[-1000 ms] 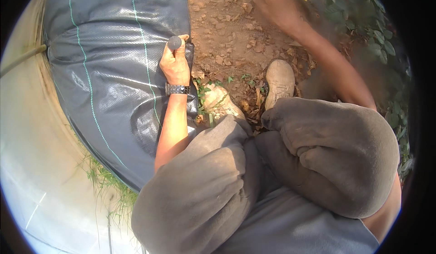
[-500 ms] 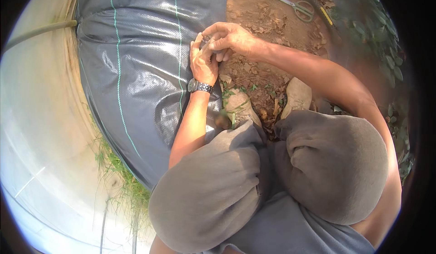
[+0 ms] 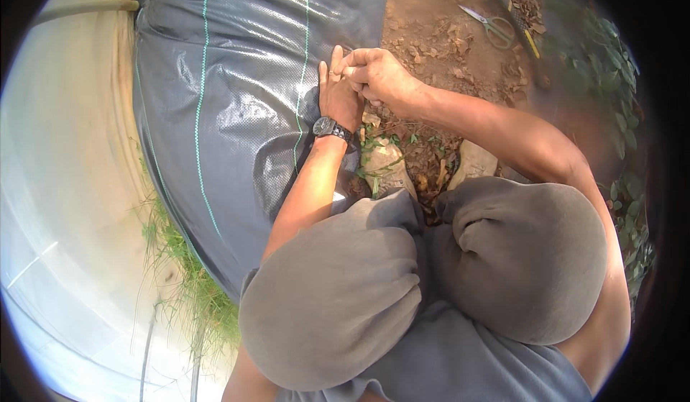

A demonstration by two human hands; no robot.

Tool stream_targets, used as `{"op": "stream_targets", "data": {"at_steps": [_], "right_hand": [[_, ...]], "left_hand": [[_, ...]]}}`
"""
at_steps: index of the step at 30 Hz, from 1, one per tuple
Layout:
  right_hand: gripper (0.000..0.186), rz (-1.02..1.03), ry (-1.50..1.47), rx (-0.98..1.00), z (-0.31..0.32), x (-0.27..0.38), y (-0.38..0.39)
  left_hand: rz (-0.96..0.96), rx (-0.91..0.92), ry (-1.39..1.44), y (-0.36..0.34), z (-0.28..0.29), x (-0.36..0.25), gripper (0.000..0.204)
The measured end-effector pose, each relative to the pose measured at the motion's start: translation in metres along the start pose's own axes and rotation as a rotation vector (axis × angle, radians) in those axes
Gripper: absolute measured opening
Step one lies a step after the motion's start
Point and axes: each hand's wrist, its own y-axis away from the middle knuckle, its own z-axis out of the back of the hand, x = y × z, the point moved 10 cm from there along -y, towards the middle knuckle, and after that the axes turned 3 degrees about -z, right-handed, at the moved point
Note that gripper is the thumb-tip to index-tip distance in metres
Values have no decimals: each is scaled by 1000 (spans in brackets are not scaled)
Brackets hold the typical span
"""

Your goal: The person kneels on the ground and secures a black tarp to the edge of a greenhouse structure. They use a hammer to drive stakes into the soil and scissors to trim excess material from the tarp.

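Observation:
A dark grey woven ground-cover sheet [image 3: 244, 107] with green stitched lines lies under my left hand [image 3: 341, 100], near the sheet's right edge. That hand rests palm down with fingers stretched forward, a dark watch [image 3: 332, 128] on its wrist. My right hand [image 3: 390, 80] is closed in a pinch just over the left hand's fingers, at the edge between sheet and soil. Whatever the pinch holds, if anything, is hidden.
Scissors with green handles [image 3: 499, 34] lie on the brown soil [image 3: 424, 21] at the far right, by a dark pipe-like thing with a yellow part [image 3: 531, 44]. My shoes [image 3: 387, 166] stand below my hands. Grass [image 3: 194, 287] and pale plastic sheeting [image 3: 79, 165] border the left.
My left hand has flattened onto the sheet, its fingers straighter than before. The right hand's fingers have drawn into a pinch. The whole view has shifted slightly.

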Motion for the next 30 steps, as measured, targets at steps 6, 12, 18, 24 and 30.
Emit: {"op": "stream_targets", "data": {"at_steps": [6, 12, 18, 24, 30], "right_hand": [[24, 249, 165, 304, -84, 131, 81], [29, 368, 65, -17, 6, 133, 80], [28, 419, 137, 86, 21, 111, 88], [22, 715, 865, 307, -6, 55, 104], [14, 809, 1167, 443, -18, 16, 114]], "left_hand": [[331, -71, 395, 28, -13, 47, 41], [-3, -98, 168, 10, 25, -11, 67], [29, -240, 330, 11, 46, -10, 64], [478, -112, 1588, 17, 26, -19, 51], [452, 255, 2077, 28, 9, -62, 50]]}}
